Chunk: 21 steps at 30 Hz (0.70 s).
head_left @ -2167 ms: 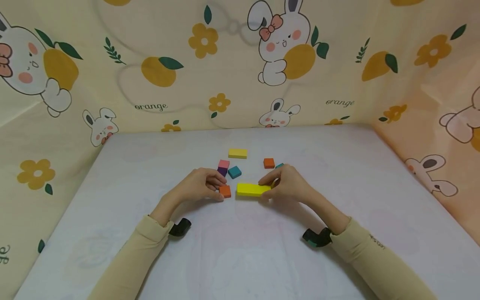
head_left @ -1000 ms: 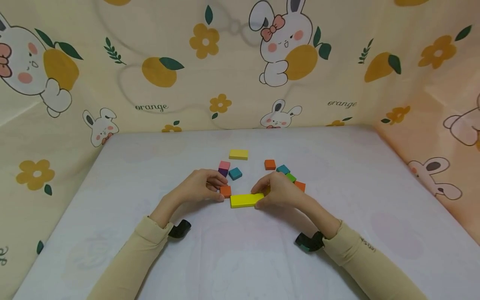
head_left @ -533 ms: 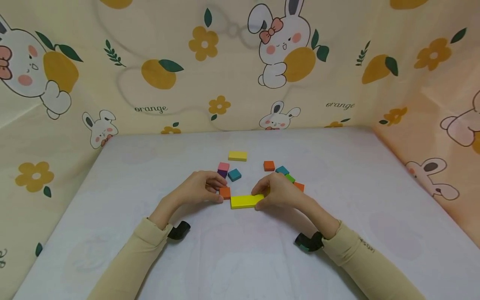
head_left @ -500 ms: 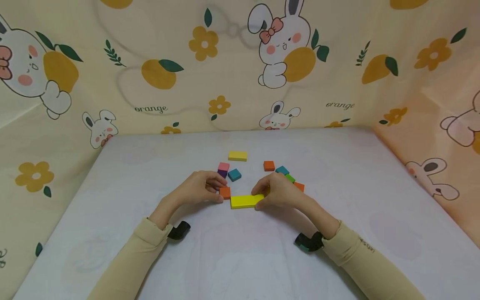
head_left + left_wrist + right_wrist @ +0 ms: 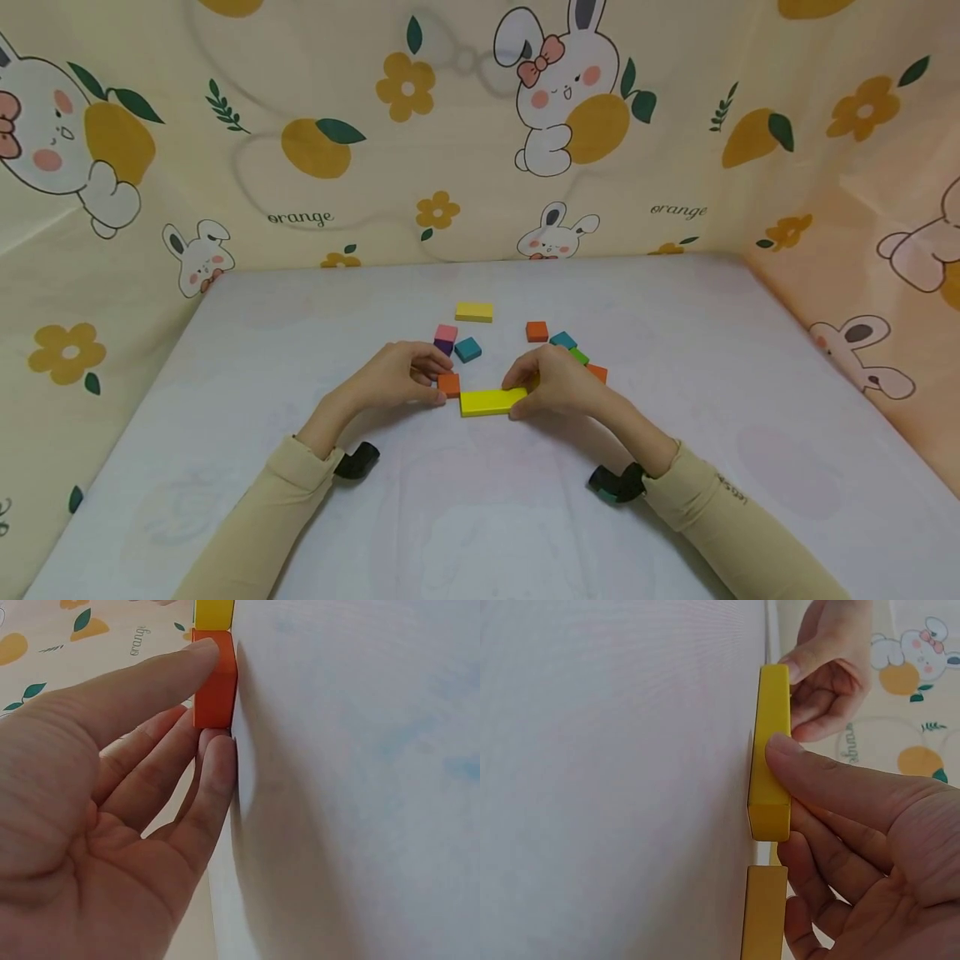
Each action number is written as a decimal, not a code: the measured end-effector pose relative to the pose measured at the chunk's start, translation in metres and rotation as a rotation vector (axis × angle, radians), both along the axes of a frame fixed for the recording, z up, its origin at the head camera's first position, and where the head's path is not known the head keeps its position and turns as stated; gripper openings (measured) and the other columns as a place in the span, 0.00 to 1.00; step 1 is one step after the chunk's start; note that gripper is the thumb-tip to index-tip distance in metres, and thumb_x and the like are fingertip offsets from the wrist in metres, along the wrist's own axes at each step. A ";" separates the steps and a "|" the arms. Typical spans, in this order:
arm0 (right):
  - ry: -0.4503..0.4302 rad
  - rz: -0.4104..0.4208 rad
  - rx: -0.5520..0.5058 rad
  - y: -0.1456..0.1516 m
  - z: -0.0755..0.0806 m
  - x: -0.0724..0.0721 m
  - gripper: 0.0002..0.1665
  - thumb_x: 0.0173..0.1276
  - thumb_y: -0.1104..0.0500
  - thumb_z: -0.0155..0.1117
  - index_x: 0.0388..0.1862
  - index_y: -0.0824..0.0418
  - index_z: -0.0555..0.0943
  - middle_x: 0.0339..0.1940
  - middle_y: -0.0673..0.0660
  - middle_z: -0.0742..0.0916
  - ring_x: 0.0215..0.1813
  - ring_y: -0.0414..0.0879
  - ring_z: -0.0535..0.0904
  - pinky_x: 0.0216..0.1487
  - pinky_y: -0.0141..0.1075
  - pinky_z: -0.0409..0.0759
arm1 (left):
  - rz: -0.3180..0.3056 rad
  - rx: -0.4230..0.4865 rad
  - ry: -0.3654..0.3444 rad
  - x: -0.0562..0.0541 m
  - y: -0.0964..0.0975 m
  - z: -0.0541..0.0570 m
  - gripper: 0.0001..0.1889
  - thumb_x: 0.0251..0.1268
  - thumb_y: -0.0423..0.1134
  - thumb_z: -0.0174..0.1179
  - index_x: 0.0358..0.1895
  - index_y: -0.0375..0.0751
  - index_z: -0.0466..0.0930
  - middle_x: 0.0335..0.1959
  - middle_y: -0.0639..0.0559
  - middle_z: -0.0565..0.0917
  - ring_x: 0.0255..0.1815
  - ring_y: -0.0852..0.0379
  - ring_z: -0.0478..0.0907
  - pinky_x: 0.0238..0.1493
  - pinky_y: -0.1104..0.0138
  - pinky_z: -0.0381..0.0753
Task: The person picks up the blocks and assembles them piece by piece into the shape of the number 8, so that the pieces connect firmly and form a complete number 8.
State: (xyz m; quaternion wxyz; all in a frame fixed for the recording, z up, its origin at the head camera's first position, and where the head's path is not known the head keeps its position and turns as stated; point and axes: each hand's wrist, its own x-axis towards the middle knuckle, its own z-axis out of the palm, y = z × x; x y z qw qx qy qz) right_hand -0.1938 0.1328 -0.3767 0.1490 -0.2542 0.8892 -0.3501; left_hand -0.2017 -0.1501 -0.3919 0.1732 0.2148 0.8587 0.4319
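My left hand (image 5: 397, 372) holds a small orange block (image 5: 448, 385) on the white tabletop, thumb on its near side and fingers behind it. In the left wrist view the thumb lies across the orange block (image 5: 216, 690), and a yellow block (image 5: 214, 613) stands right at its far end. My right hand (image 5: 558, 383) pinches the right end of that long yellow block (image 5: 487, 403), whose left end is close beside the orange one. A second, duller yellow block (image 5: 765, 911) sits under the right hand in the right wrist view, mostly hidden in the head view.
Behind the hands lie a pale yellow block (image 5: 474, 312), a pink block (image 5: 446, 332) against a purple one (image 5: 443, 346), and a teal block (image 5: 468, 350). To the right are an orange block (image 5: 537, 332), a teal one (image 5: 563, 340), a green one (image 5: 578, 356) and another orange one (image 5: 597, 373).
Since the oldest frame, my right hand has brought the long yellow block left and nearer to me, uncovering the green and orange blocks. Over the last second both hands have stayed put.
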 end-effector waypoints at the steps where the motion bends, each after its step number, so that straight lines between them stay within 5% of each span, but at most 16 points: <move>1: -0.001 -0.003 0.000 0.000 0.000 0.000 0.17 0.48 0.59 0.84 0.38 0.55 0.88 0.35 0.45 0.87 0.36 0.46 0.78 0.40 0.37 0.80 | -0.001 0.002 0.002 0.000 0.000 0.000 0.22 0.53 0.35 0.75 0.53 0.41 0.81 0.46 0.54 0.84 0.44 0.56 0.81 0.49 0.66 0.80; 9: -0.017 -0.015 0.004 -0.001 0.000 0.001 0.17 0.48 0.60 0.83 0.38 0.56 0.88 0.35 0.46 0.87 0.36 0.46 0.78 0.40 0.36 0.80 | -0.023 0.017 0.037 -0.001 -0.008 0.005 0.23 0.52 0.40 0.76 0.52 0.41 0.81 0.46 0.53 0.85 0.44 0.57 0.81 0.48 0.67 0.80; 16: -0.027 -0.022 -0.008 -0.002 -0.001 0.000 0.17 0.48 0.60 0.84 0.38 0.55 0.88 0.35 0.46 0.87 0.37 0.47 0.78 0.41 0.37 0.80 | 0.095 0.049 0.209 -0.008 -0.023 0.012 0.21 0.53 0.40 0.76 0.51 0.42 0.82 0.46 0.51 0.85 0.45 0.55 0.80 0.48 0.61 0.81; 21: -0.034 -0.026 -0.003 -0.001 -0.001 0.000 0.17 0.47 0.60 0.84 0.37 0.55 0.88 0.34 0.46 0.87 0.37 0.47 0.78 0.41 0.37 0.80 | 0.127 0.020 0.201 -0.017 -0.023 0.007 0.25 0.54 0.41 0.75 0.56 0.42 0.80 0.51 0.52 0.83 0.49 0.52 0.78 0.50 0.59 0.80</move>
